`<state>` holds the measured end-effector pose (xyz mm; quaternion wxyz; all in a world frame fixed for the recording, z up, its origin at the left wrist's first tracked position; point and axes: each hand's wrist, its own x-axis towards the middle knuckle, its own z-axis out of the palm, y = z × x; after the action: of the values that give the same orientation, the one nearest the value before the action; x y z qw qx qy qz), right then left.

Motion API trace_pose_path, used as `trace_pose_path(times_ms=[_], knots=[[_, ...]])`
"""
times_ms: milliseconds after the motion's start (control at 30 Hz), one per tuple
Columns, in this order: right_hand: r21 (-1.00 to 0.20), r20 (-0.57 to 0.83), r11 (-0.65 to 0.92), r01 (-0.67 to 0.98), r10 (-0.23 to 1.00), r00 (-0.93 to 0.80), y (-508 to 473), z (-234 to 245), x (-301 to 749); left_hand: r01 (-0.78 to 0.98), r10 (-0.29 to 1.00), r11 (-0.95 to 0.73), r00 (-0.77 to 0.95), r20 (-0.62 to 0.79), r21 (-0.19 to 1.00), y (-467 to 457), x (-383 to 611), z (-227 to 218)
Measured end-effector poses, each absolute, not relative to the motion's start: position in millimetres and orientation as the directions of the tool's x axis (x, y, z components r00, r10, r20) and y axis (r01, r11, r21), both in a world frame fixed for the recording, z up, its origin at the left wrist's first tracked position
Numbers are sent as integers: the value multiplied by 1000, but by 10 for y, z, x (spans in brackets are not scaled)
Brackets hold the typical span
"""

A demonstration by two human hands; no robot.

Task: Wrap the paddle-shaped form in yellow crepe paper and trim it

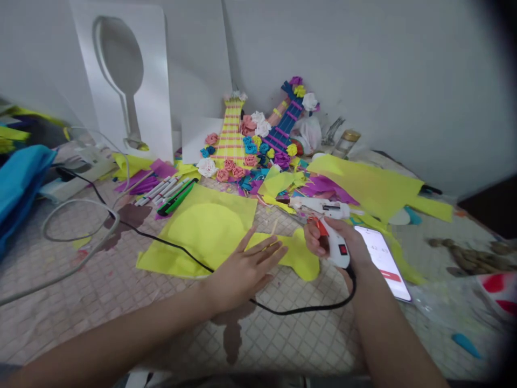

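Observation:
My right hand (343,242) is wrapped round a white hot glue gun (337,243) with an orange-red trigger and a black cord. The gun's nozzle points left, above the scraps. My left hand (246,269) lies with its fingers stretched out on the narrow neck of a yellow spoon-shaped cutout (307,258). The cutout's round part lies over a yellow sheet (161,258). A thin wooden stick (275,226) shows just beyond the left fingertips; whether they touch it I cannot tell.
Two flower-trimmed ukulele-like crafts (232,134) lean at the back. A white board (155,81) with a spoon-shaped opening stands left of them. Markers (161,189) and a green cutter (176,198) lie nearby. A lit phone (383,264) is at right. The black cord (181,249) crosses the cutout.

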<state>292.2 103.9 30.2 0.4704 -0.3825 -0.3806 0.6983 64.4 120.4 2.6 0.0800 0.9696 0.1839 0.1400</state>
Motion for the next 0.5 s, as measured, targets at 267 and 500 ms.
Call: trace_pose_path(times_ms=[267,500], knots=[[-884,-130,-218,-413,964,-231,1016,312,2955,372,432,-870,892,135,325,1136,663,-8],[-895,-51,-136,-424,977,-207,982,332,3004,490,573,-799,797,193,350,1163,671,29]])
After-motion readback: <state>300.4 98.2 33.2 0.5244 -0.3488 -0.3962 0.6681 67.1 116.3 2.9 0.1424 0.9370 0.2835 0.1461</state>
